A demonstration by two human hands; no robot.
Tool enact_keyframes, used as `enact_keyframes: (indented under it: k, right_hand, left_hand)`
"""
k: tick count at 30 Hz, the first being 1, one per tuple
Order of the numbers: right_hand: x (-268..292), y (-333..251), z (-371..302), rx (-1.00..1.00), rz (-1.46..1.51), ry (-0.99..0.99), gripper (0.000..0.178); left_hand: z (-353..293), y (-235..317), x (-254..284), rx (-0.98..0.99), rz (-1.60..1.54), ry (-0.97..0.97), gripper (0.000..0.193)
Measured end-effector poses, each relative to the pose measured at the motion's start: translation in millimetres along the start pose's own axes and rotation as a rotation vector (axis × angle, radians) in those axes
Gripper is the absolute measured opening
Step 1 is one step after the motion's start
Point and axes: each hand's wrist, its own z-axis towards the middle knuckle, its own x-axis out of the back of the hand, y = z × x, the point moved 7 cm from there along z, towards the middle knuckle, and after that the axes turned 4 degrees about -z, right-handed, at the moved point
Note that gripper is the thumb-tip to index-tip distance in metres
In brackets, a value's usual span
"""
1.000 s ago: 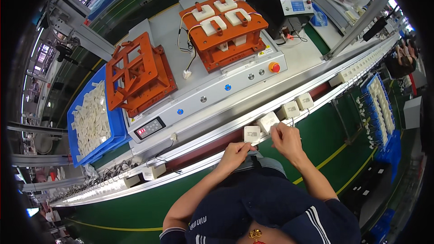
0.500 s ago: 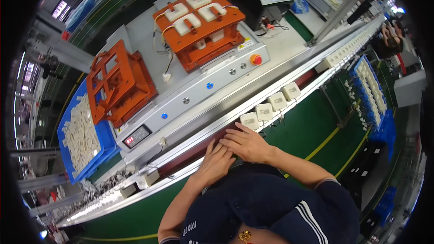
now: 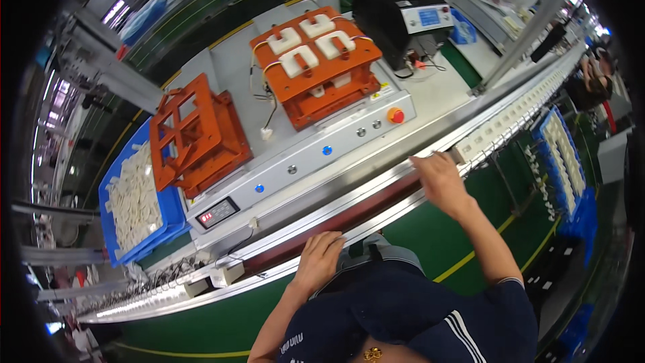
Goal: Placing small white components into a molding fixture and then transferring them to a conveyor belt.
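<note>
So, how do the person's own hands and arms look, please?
The left hand and right hand are bare, as are the forearms. The dark blue shirt has a short right sleeve with a thin pale edge; white stripes run on that side.

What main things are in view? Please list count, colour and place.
Fixtures: two, orange, on grey machine
Pieces: four, white, in the right fixture
Push buttons: two blue-lit, three silver, one red, machine front
Display panel: one, black, machine front's left end
Parts tray: one, blue, left, white parts inside
Screen device: one, black, upper right
Belt: one, dark red, between silver rails
Boxes: uncountable here, white, along rails, left and right
Floor: one, green, yellow-lined, below the rails
Left hand: one, bare, fingers at the near rail
Right hand: one, bare, over the belt near boxes
</note>
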Motion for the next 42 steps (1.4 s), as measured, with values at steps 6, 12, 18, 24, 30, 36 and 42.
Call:
enact_keyframes:
  k: [6, 12, 18, 24, 30, 36, 42]
  right_hand:
    - [-58, -68, 67, 0.058, 0.074, 0.015, 0.048]
    - [-97, -88, 83, 0.173, -0.059, -0.064, 0.052]
    - [-99, -100, 82, 0.242, -0.083, -0.086, 0.055]
    - [-90, -121, 94, 0.196, -0.205, -0.045, 0.046]
    - [-83, -261, 105, 0.275, 0.648, -0.274, 0.022]
    - [-107, -418, 115, 0.595, 0.778, -0.397, 0.029]
    - [-160, -471, 121, 0.722, 0.537, -0.506, 0.040]
  left_hand:
    - [-5, -1, 18, 0.058, 0.081, 0.082, 0.024]
    - [-33, -7, 44, 0.180, 0.127, 0.152, 0.023]
    - [-77, -18, 82, 0.306, 0.192, 0.322, 0.023]
    - [-159, -47, 158, 0.463, 0.285, 0.537, 0.019]
    - [-243, -104, 265, 0.704, 0.218, 0.779, 0.023]
    - [-297, -164, 324, 0.687, 0.249, 0.528, 0.021]
    - [-284, -177, 284, 0.281, 0.390, -0.263, 0.038]
